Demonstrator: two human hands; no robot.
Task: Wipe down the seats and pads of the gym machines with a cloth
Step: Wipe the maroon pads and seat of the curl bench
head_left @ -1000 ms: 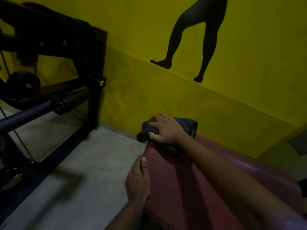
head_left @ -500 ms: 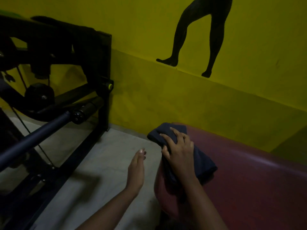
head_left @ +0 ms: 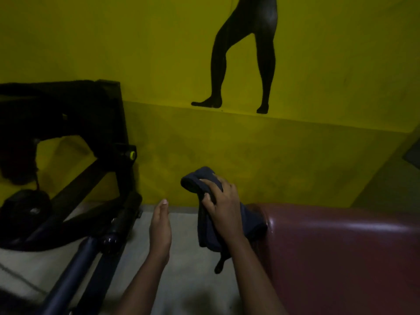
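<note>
A dark red padded bench (head_left: pixel 336 251) fills the lower right. My right hand (head_left: pixel 223 209) grips a dark blue cloth (head_left: pixel 200 180) just off the bench's left end; the cloth hangs down past my wrist and touches the pad's end. My left hand (head_left: pixel 160 230) hovers over the floor to the left of the cloth, fingers straight and together, holding nothing.
A black gym machine frame (head_left: pixel 106 142) with a yellow knob (head_left: pixel 131 154) stands at the left, its dark bar (head_left: pixel 75 267) running toward me. A yellow wall (head_left: pixel 295 155) with a black leg silhouette (head_left: pixel 243 53) is close behind. Grey floor (head_left: pixel 186 273) lies between machine and bench.
My right hand has drawn the cloth off the top of the pad to its left end and lifted it. My left hand let go of the pad's edge and now floats free.
</note>
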